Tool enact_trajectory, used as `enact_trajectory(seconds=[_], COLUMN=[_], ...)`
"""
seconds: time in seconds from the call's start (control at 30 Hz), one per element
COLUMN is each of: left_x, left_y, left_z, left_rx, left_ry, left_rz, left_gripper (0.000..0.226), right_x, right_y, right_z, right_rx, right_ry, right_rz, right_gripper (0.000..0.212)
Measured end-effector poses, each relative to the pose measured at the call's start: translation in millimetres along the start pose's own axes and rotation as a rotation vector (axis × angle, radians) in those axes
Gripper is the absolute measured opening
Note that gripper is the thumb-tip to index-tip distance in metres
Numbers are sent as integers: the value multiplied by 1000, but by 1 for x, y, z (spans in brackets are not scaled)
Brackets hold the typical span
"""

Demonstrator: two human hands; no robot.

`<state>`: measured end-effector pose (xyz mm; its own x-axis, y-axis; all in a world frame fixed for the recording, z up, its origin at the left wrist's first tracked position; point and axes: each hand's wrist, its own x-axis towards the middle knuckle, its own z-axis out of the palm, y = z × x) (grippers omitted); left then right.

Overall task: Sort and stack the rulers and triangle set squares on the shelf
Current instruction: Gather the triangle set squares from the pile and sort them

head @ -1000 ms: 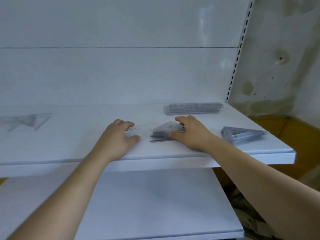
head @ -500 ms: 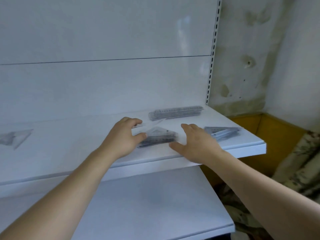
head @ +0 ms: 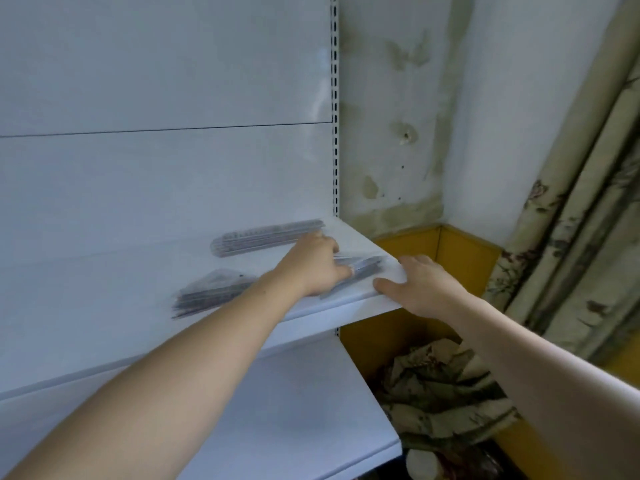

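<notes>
Since half a second ago, when our two hands flanked the middle stack of set squares, both have moved right, and our view has swung with them. That stack now lies alone on the white shelf, to the left of our left forearm, which suggests we are done with it for now. The rulers lie stacked along the back of the shelf, untouched. Attention has passed to the right-hand pile of set squares, which sits near the shelf's front right corner and looks the next to be squared up.

Our left hand lies against the pile's left end, thumb touching it. Motion blur hides whether the fingers pinch the pile or only rest on it, so we cannot tell. Our right hand is spread, fingers relaxed, resting on the shelf corner just beside the pile and holding nothing. A lower shelf sits below.
</notes>
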<state>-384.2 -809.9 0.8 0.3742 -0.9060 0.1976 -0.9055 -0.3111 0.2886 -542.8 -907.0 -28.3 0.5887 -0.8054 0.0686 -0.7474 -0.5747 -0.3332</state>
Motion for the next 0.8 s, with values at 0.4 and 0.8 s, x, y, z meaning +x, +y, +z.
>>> enact_trajectory(seconds=[0.4, 0.8], left_x=[19, -32], left_y=[6, -41], left_z=[13, -49], left_rx=[18, 145], left_ry=[-194, -102], left_rz=[-124, -143], left_gripper=[57, 67], right_x=[17, 42], right_y=[13, -75], right_z=[14, -37], right_rx=[-16, -213], right_ry=[-61, -93], right_rz=[-108, -313], right_gripper=[80, 77])
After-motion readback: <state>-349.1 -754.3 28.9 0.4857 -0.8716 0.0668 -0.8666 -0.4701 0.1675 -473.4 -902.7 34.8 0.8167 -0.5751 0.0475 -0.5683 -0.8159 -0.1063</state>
